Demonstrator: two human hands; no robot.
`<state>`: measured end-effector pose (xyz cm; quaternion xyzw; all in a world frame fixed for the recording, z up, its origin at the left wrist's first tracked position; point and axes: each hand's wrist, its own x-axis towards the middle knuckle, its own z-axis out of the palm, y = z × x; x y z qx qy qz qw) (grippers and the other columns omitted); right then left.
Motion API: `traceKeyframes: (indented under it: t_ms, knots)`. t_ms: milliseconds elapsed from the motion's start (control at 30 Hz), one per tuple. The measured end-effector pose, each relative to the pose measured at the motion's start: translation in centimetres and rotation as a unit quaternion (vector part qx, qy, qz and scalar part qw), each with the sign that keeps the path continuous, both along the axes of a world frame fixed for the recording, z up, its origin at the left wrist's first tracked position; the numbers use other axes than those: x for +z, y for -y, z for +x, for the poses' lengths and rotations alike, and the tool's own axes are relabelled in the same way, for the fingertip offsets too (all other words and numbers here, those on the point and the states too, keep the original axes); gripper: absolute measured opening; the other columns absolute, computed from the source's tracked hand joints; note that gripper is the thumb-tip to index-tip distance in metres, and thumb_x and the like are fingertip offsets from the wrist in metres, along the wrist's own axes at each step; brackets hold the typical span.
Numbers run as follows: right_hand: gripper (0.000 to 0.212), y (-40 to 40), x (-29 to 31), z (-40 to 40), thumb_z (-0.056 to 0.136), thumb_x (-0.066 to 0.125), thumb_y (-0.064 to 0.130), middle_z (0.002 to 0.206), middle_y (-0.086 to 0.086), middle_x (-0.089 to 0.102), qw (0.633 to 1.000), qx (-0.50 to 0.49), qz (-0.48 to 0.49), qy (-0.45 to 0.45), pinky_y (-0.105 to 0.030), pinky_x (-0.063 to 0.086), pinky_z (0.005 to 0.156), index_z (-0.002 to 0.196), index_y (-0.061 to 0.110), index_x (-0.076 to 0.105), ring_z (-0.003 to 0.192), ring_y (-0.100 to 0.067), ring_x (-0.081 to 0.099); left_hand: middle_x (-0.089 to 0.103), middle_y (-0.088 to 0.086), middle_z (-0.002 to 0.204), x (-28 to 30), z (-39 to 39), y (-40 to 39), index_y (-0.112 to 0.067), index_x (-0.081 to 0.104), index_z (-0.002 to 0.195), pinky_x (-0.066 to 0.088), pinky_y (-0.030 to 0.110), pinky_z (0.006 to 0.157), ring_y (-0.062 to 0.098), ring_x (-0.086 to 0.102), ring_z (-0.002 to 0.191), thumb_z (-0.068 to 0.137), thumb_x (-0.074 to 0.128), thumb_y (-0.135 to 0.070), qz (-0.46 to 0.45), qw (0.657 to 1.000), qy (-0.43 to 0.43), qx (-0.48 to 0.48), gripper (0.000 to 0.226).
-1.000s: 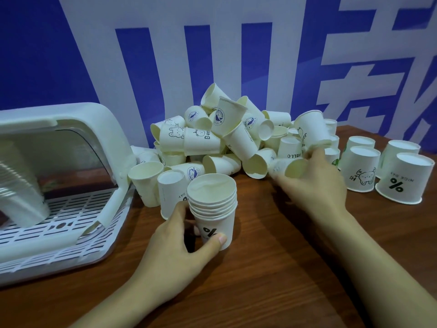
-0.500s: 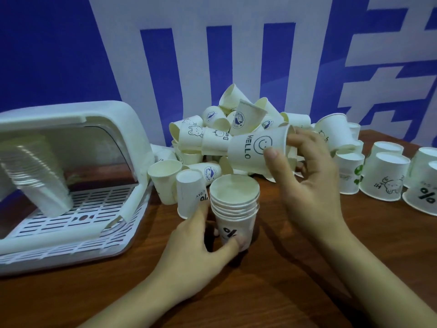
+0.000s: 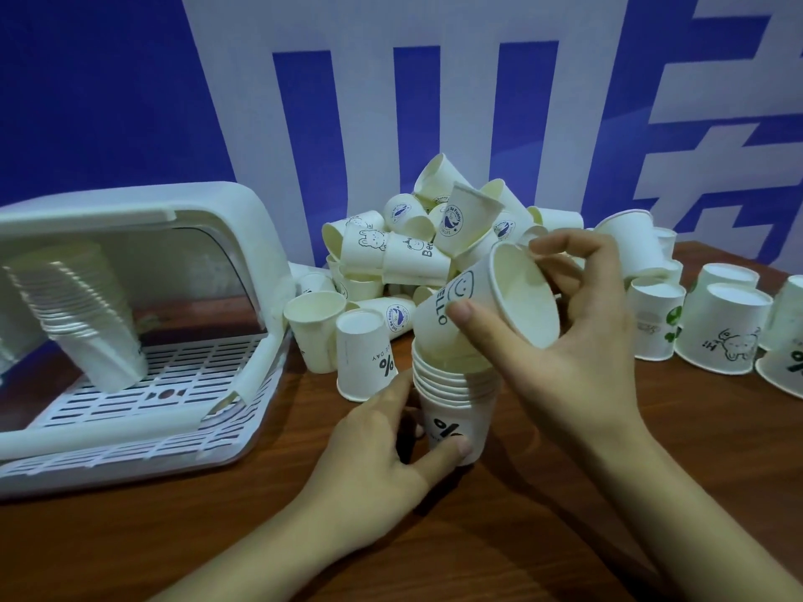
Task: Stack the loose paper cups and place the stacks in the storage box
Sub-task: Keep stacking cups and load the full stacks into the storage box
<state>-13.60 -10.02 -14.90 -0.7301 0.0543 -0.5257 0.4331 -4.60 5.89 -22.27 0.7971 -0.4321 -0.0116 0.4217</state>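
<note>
Head view: the right hand gripped a HELLO cup between thumb and curled fingers, the thumb pressed on the printed wall. The cup was tilted, its mouth facing up and toward the right, its base already at the mouth of the stack directly below. The left hand held that stack low down, thumb across the front by the percent mark, fingers behind it. The stack stood upright on the table.

The relation that mattered was the angle between the two axes: the stack's ran vertical, the cup's leaned off it to the right. I judged the cup would need righting until both lined up, then pressing straight down; the right hand was the one placed to do it.

The pile of loose cups lay just behind. The box sat well to the left, open, with a finished stack leaning inside it. The left hand was nearer the box.
</note>
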Motion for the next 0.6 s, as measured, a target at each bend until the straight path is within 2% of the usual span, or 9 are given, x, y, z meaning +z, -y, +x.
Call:
traceKeyframes:
  t_ms: [100, 167, 267, 333, 400, 467, 600]
  knots:
    - [0.049, 0.1, 0.3, -0.2, 0.069, 0.077, 0.063, 0.096, 0.014, 0.068, 0.998, -0.039, -0.051, -0.004, -0.030, 0.052, 0.083, 0.096, 0.023, 0.065, 0.094, -0.007, 0.066, 0.069, -0.023, 0.107, 0.0, 0.0, 0.0, -0.053, 0.049, 0.128, 0.054, 0.027, 0.088, -0.002, 0.066, 0.101, 0.079, 0.068, -0.064, 0.003, 1.000, 0.003, 0.001, 0.054]
    - [0.046, 0.4, 0.3, -0.1, 0.069, 0.075, 0.065, 0.092, 0.013, 0.068, 0.997, -0.045, -0.052, -0.021, -0.033, 0.052, 0.082, 0.090, 0.025, 0.066, 0.091, -0.005, 0.065, 0.068, -0.026, 0.107, 0.0, 0.0, 0.1, -0.055, 0.049, 0.127, 0.052, 0.023, 0.086, -0.003, 0.065, 0.100, 0.079, 0.068, -0.065, 0.005, 1.000, 0.004, 0.001, 0.053]
    - [0.064, -0.2, 0.1, 0.4, 0.056, 0.082, 0.064, 0.101, 0.023, 0.066, 0.997, 0.034, 0.033, -0.061, -0.032, 0.054, 0.089, 0.106, 0.036, 0.053, 0.103, -0.002, 0.064, 0.064, -0.034, 0.099, 0.0, 0.0, 0.0, -0.054, 0.051, 0.117, 0.046, 0.012, 0.078, -0.003, 0.064, 0.094, 0.083, 0.074, -0.056, 0.001, 1.000, -0.004, 0.001, 0.041]
    - [0.077, -0.5, -0.3, 0.6, 0.052, 0.089, 0.057, 0.108, 0.022, 0.067, 0.995, 0.062, 0.046, -0.060, -0.027, 0.053, 0.091, 0.114, 0.038, 0.046, 0.110, 0.001, 0.064, 0.064, -0.035, 0.099, 0.0, -0.1, -0.1, -0.052, 0.052, 0.116, 0.045, 0.011, 0.077, -0.003, 0.064, 0.095, 0.085, 0.076, -0.052, 0.004, 1.000, -0.008, -0.002, 0.039]
    - [0.083, -0.7, -0.7, 0.8, 0.051, 0.091, 0.054, 0.111, 0.018, 0.067, 0.995, 0.063, 0.031, -0.073, -0.014, 0.048, 0.085, 0.118, 0.039, 0.045, 0.110, 0.005, 0.062, 0.066, -0.031, 0.101, 0.1, -0.1, -0.1, -0.051, 0.052, 0.117, 0.048, 0.017, 0.079, -0.001, 0.064, 0.097, 0.082, 0.073, -0.056, 0.002, 1.000, -0.006, -0.007, 0.041]
    - [0.082, -0.7, -1.0, 1.0, 0.051, 0.084, 0.065, 0.112, 0.024, 0.064, 0.994, 0.050, 0.011, -0.092, -0.008, 0.044, 0.082, 0.120, 0.039, 0.049, 0.110, 0.009, 0.060, 0.066, -0.028, 0.101, 0.2, -0.2, -0.1, -0.051, 0.052, 0.115, 0.049, 0.020, 0.079, 0.000, 0.064, 0.096, 0.082, 0.072, -0.056, 0.001, 1.000, -0.005, -0.010, 0.039]
    - [0.080, -0.3, -1.5, 0.8, 0.063, 0.075, 0.070, 0.120, 0.018, 0.062, 0.993, 0.053, -0.040, -0.101, -0.016, 0.047, 0.092, 0.128, 0.031, 0.050, 0.115, -0.001, 0.061, 0.064, -0.035, 0.101, 0.2, -0.2, -0.2, -0.054, 0.051, 0.108, 0.044, 0.011, 0.076, -0.003, 0.063, 0.097, 0.086, 0.078, -0.046, 0.005, 1.000, 0.001, -0.006, 0.035]
